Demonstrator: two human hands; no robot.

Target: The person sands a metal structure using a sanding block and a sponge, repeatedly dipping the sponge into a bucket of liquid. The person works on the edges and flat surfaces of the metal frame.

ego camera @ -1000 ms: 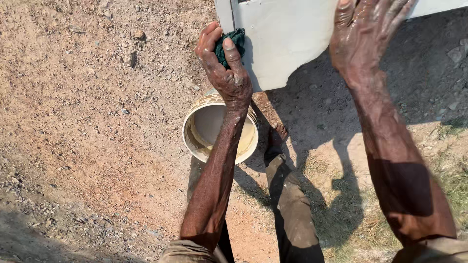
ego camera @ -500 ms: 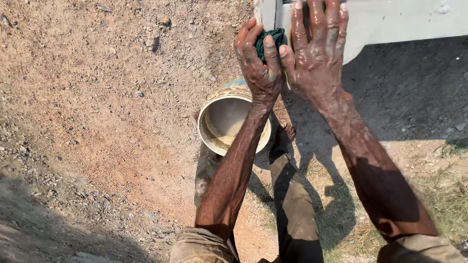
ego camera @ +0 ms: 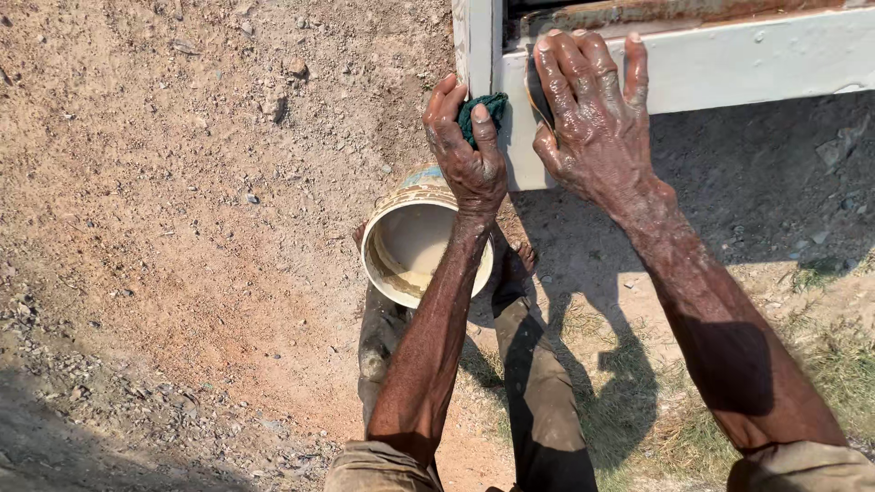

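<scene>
My left hand (ego camera: 467, 150) is closed around a dark green scrubbing pad (ego camera: 483, 109) and presses it against the corner of a white painted metal panel (ego camera: 729, 64). My right hand (ego camera: 592, 118) lies flat and wet on the same panel just to the right, fingers spread over a dark patch on its surface. Below my left forearm a round bucket (ego camera: 401, 246) with cloudy liquid stands on the dirt ground.
Bare reddish dirt with small stones (ego camera: 182, 200) spreads to the left. My legs in dark trousers (ego camera: 538, 392) stand below the bucket. Sparse grass (ego camera: 820, 364) and shadow lie at the lower right. A rusty edge (ego camera: 638, 14) runs along the panel's top.
My right hand has come down and leftward onto the panel beside my left hand. The left hand with the pad has stayed at the panel's corner while the view shifted.
</scene>
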